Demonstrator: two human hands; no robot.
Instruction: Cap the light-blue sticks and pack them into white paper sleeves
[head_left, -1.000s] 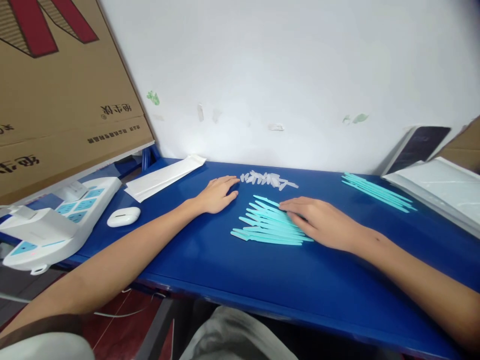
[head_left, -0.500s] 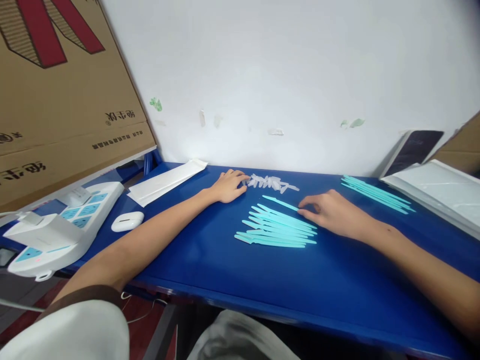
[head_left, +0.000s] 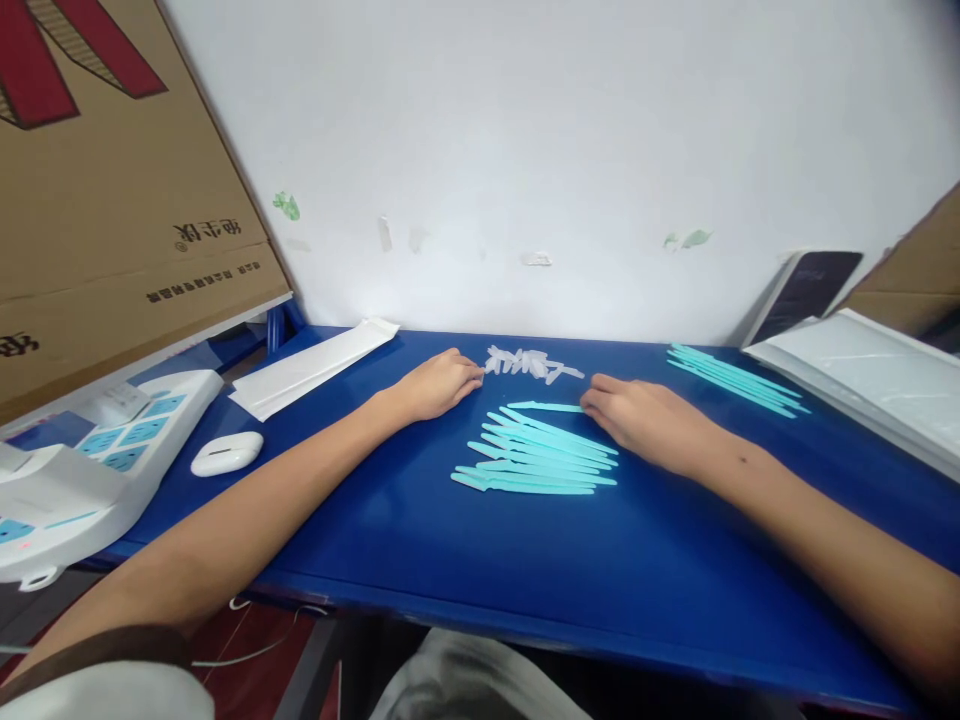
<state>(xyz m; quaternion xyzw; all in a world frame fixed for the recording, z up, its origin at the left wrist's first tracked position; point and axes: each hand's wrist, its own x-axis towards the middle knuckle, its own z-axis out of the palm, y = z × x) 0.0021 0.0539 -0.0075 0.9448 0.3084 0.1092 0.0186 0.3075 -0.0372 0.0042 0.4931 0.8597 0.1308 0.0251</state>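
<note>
My left hand (head_left: 444, 384) is closed at the left end of a row of small translucent caps (head_left: 529, 363); its fingertips seem pressed on something too small to make out. My right hand (head_left: 619, 405) pinches the right end of a single turquoise stick (head_left: 546, 406) that has a thin blade-like tip pointing left. Just below that stick, several turquoise sticks (head_left: 540, 455) lie fanned on the blue table (head_left: 450, 560). A second group of turquoise sticks (head_left: 739, 382) rests to the right, beyond my right hand.
White paper sleeves (head_left: 315, 368), a white earphone case (head_left: 227, 454) and a power strip (head_left: 161, 450) lie on the left. A large cardboard box (head_left: 127, 190) stands behind them. On the right are a dark phone-like object (head_left: 806, 290) and white packets (head_left: 885, 380).
My left hand's spread fingers have drawn together at the caps. The right fingers have closed on the single stick, which has turned more level. The whole view has shifted slightly.
</note>
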